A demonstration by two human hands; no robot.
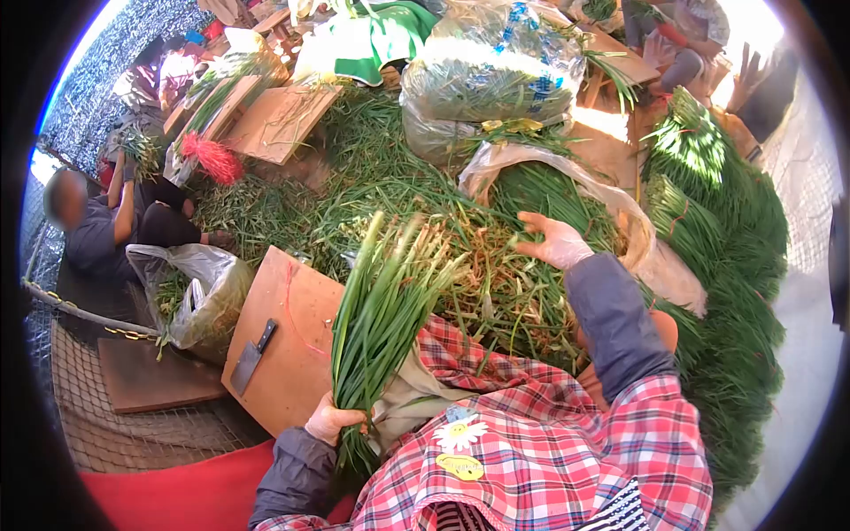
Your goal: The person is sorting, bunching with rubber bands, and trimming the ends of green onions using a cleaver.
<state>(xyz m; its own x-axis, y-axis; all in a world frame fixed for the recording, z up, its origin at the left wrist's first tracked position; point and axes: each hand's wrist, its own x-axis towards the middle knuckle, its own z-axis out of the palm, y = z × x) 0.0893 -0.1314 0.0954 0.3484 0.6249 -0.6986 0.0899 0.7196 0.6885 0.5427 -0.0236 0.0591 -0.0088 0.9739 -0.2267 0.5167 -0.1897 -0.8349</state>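
My left hand is closed around the lower part of a thick bunch of garlic chives. The bunch stands up and leans slightly right, its pale stalk ends at the top and partly blurred. To the right, my right hand reaches out over a heap of loose leaves and brownish trimmings. A gap shows between its thumb and index finger, with green bits close to the fingertips. Below the bunch, a wooden board carries a cleaver and a thin red string.
Bundled chives are piled along the right side. An open plastic sack of chives lies beyond my right hand, and a large wrapped bale stands behind. At left, another person sits near a plastic bag. Red twine hangs at a board.
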